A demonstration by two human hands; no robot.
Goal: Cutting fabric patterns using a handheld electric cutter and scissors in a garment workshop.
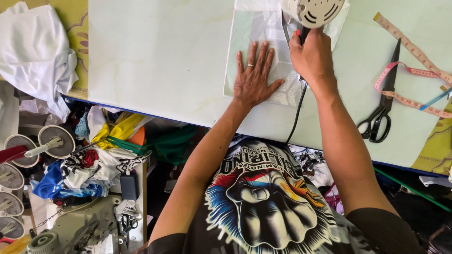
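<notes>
Hands first, and we see our left hand [254,77] pressed flat, fingers spread wide, palm down on a pale sheet of fabric [263,56] that lies on the table [160,61]; there's a ring on one finger and nothing gripped, just pressure holding the cloth still. Our right hand [311,55] is closed tight around the dark handle of an electric cutter [311,11], whose round white housing with vents sits at the top edge of the view, right over the fabric's far side. A black cord [296,113] runs down from the cutter, past our right wrist and off the table's near edge. The two hands are close, the left thumb just beside the right wrist, with the cutter just beyond the left fingertips and to their right. The fabric's left edge runs straight and lies just left of our left hand; its near edge sits just under the heel of that palm. To the left of the cloth we have a wide bare stretch of pale tabletop, reaching to a heap of white cloth [35,51] at the far left corner. To the right there's less room: black scissors [382,110] lie closed on the table, well apart from our right hand, with a pink measuring tape [409,70] looped around and past them. The table's near edge is trimmed in blue, just in front of our printed shirt [263,197].
</notes>
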